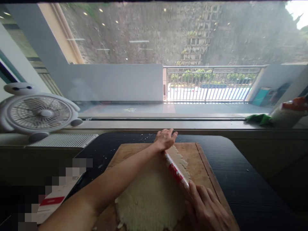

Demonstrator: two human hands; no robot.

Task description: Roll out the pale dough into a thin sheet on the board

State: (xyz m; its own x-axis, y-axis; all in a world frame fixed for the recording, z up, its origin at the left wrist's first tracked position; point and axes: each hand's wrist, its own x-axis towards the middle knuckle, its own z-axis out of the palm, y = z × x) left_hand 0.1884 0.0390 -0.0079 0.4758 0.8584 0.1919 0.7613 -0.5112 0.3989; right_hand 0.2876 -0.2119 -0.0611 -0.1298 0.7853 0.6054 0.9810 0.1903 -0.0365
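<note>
A wide sheet of pale dough (149, 192) lies flat on a wooden board (203, 154), its edges ragged. Slanting across its right side is a slim red-and-white printed roller (176, 173), whose exact kind I cannot make out. My left hand (166, 139) rests over the roller's far end, fingers stretched out and apart. At the near end, my right hand (207, 205) has its fingers closed around the roller. Both ends of the roller are hidden under my hands. A strip of dough shows to the right of the roller.
The board sits on a black table (228, 163) with white crumbs at its far left. A white fan (40, 112) stands at the left by the window. On the sill at the right are a green cloth (258, 120) and a white bottle (288, 114) with a red-orange top.
</note>
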